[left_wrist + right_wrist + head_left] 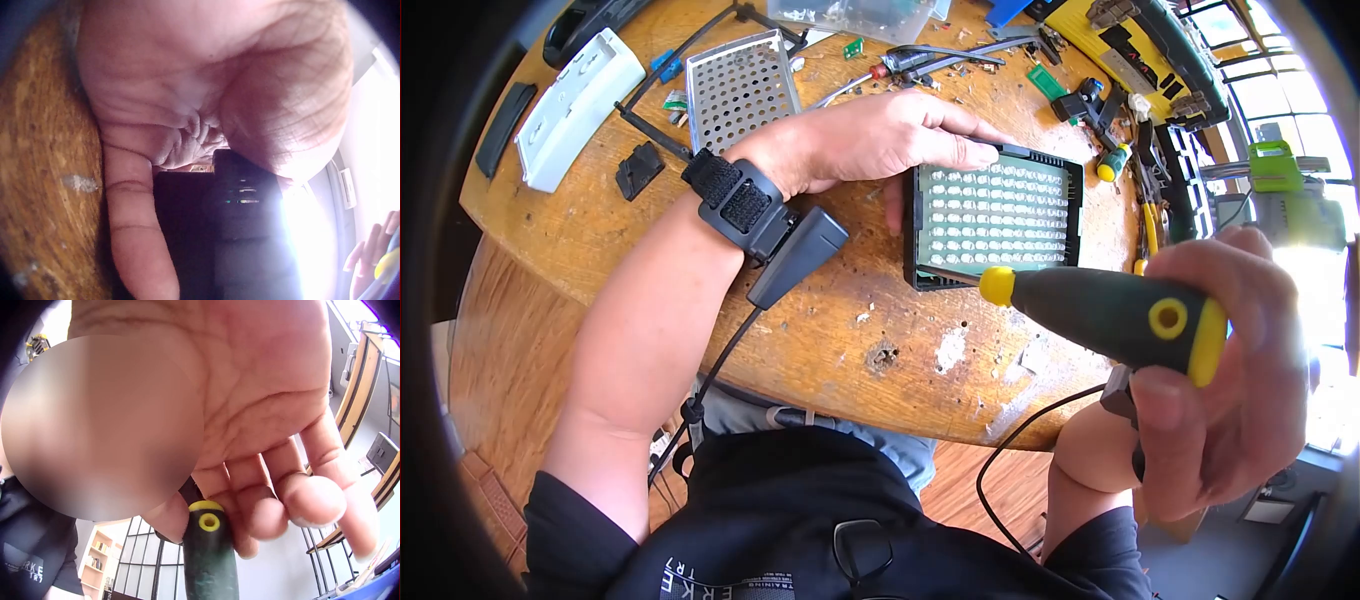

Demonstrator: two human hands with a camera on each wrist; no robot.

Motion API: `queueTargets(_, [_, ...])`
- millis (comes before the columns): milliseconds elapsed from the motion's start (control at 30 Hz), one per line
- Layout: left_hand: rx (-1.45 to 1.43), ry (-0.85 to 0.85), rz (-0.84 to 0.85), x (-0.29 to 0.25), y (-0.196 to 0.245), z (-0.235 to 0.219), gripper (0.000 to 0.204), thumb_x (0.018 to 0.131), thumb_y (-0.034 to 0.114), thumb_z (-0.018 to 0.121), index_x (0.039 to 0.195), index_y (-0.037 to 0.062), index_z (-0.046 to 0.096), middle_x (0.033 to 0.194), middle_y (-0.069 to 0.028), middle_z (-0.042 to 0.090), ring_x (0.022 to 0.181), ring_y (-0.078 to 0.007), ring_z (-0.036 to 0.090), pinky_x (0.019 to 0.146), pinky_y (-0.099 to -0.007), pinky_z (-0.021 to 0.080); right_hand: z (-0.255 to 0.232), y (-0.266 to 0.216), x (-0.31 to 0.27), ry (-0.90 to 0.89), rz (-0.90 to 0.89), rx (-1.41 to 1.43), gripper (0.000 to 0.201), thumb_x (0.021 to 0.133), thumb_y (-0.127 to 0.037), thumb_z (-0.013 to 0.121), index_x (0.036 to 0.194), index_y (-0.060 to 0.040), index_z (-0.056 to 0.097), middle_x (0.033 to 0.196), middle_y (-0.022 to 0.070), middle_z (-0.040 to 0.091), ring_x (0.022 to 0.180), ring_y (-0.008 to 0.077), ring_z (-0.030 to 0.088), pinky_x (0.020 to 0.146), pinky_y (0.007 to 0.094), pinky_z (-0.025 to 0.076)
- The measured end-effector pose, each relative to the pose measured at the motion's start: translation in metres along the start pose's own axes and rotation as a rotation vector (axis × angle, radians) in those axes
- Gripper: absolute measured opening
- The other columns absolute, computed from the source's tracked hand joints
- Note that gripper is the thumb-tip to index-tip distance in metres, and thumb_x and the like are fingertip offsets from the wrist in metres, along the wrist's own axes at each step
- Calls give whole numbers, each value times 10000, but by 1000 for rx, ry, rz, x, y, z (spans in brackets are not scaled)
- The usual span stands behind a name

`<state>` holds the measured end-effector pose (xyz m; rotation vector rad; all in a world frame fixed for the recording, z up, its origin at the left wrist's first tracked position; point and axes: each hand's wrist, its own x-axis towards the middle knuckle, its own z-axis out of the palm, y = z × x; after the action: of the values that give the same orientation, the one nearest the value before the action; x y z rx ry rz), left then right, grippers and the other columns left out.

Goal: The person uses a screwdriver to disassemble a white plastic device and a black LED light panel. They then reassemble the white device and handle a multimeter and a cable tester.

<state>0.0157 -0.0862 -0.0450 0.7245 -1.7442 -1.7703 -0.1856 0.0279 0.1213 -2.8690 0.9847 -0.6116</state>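
Note:
A rectangular LED light panel (998,215) with a black frame and rows of clear LEDs is at the worktable's middle. My left hand (895,140) grips its upper left side, thumb along the top edge. In the left wrist view its dark casing (187,231) sits against the fingers. My right hand (1245,370) pinches the butt end of a dark green and yellow screwdriver (1100,310) between thumb and fingers. The screwdriver's shaft reaches the panel's lower left corner, where its tip is hard to see. In the right wrist view the screwdriver handle (211,562) points away from the palm.
On the wooden table (820,330) lie a perforated metal tray (740,95), a white plastic housing (580,110) and a small black part (639,171). A clear bin (855,15) stands at the back. A yellow-black toolbox (1135,60) and another screwdriver (1114,163) are on the right.

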Motion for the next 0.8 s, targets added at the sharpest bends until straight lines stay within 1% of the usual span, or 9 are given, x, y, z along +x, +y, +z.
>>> queueTargets(33, [5,-7,-71,-2,5,0,405,959,229,540,1318,44,540,1157,-68,652,1046,-117,602,942,-241,444,-4,0,2,1,3,2,450,768,-197,604,1018,172,541,821,202,561,656,199,463,593,312,359])
queueTargets(100, [39,-7,-47,-2,5,0,405,958,232,543,1318,45,541,1165,-69,648,1057,-117,597,947,-242,441,-9,2,3,-112,56,80,391,750,-165,617,971,150,551,798,191,552,652,193,454,607,316,374])
queueTargets(167, [70,-9,-27,-1,0,-1,405,958,235,546,1317,47,543,1172,-70,645,1069,-117,591,951,-243,439,-5,7,3,-76,53,74,353,750,-179,640,915,123,557,791,180,548,627,180,451,576,301,368])
queueTargets(233, [21,36,106,3,-10,0,462,911,317,593,1268,25,568,971,-78,675,741,-130,667,500,-250,552,-1,12,0,-42,57,68,322,750,-192,662,858,95,563,784,168,543,601,167,448,546,286,362])
queueTargets(567, [100,53,106,-2,-5,0,497,906,345,600,1274,13,558,951,-83,672,733,-132,663,494,-245,549,3,15,-8,-40,-236,-351,356,735,-265,728,746,37,541,663,88,519,503,120,408,462,249,316])
queueTargets(600, [134,46,96,1,-5,-1,512,909,355,591,1277,1,551,937,-84,672,710,-131,660,489,-240,545,18,-12,1,208,365,4,345,708,-220,777,665,12,525,538,13,458,422,90,353,408,238,257])
queueTargets(633, [141,47,101,1,-6,-2,512,909,355,591,1277,1,551,937,-84,672,710,-131,660,489,-240,545,18,-12,2,214,361,2,345,708,-220,777,665,12,525,538,13,458,422,90,353,408,238,257])
queueTargets(700, [111,45,90,-1,-6,-1,525,910,364,583,1282,-4,545,926,-81,673,701,-128,658,486,-237,542,19,-11,8,109,61,-64,267,717,-103,759,635,2,528,467,-19,416,402,93,350,406,251,261])
queueTargets(800, [76,56,58,2,-9,0,527,911,370,578,1292,7,538,930,-75,676,702,-133,658,486,-235,538,10,-6,6,95,190,-11,253,767,-156,723,671,14,561,497,-13,451,427,82,383,425,239,276])
